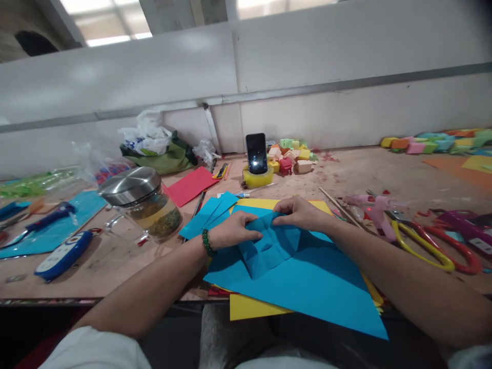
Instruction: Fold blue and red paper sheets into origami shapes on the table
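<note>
Blue paper (307,277) lies on the bench (107,261) right in front of me, on top of a yellow sheet (249,307), with its far part folded into a raised pleat. My left hand (232,231) pinches the left end of that fold, fingers closed on it, a green bead bracelet (207,243) at the wrist. My right hand (300,211) grips the fold's far edge just beside the left one. A glass jar (148,205) stands left of the paper, scissors (434,246) to its right, a phone (257,152) beyond it.
</note>
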A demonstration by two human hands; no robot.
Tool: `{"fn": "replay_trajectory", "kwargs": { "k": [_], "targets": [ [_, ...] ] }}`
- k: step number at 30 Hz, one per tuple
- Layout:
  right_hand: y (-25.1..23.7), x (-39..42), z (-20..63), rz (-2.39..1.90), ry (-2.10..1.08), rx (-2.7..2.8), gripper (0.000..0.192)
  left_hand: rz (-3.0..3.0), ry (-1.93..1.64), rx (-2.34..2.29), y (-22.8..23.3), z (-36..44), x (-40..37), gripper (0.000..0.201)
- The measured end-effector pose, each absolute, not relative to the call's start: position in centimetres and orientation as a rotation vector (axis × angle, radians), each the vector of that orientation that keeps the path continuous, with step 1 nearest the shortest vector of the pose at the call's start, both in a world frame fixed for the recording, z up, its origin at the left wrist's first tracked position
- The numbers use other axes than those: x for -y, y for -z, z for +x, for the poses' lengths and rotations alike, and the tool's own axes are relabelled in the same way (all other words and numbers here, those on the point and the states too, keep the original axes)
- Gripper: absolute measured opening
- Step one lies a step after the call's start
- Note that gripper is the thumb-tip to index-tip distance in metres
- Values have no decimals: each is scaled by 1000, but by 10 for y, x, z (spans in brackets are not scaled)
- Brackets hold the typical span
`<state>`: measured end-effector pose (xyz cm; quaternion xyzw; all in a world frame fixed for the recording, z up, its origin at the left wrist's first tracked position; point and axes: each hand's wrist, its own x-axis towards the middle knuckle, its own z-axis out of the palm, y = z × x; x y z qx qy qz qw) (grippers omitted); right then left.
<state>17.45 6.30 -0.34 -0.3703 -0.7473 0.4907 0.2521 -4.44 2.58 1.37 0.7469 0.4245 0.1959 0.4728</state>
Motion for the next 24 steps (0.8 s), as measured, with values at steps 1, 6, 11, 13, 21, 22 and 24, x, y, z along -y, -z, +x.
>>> {"fn": "replay_trajectory", "kwargs": {
  "k": [1, 6, 11, 13, 21, 22, 24],
  "targets": [
    [3, -64, 175, -993, -1326, 2027, 33, 1795, -471, -1028, -14, -46, -27, 25],
    [-5, -73, 188, -993, -1197, 2068, 27, 1545, -410, -1001, -13, -63, -43, 45],
    [-7, -79, 194, -948, -1285, 2132, 28, 1491, -394, -1070, -16, -78, -51, 56],
    [-4, -76, 189, -941, -1276, 2113, 27, 1478, -330, -1032, -19, -77, -49, 47],
    [2, -55, 173, -862, -1105, 2191, 39, 1725, -219, -1081, -20, -59, -34, 40],
    [1, -56, 176, -903, -1100, 2198, 44, 1756, -231, -1096, -19, -58, -34, 41],
    [1, -61, 180, -958, -1145, 2184, 48, 1777, -273, -1112, -18, -58, -33, 42]
  ]
}}
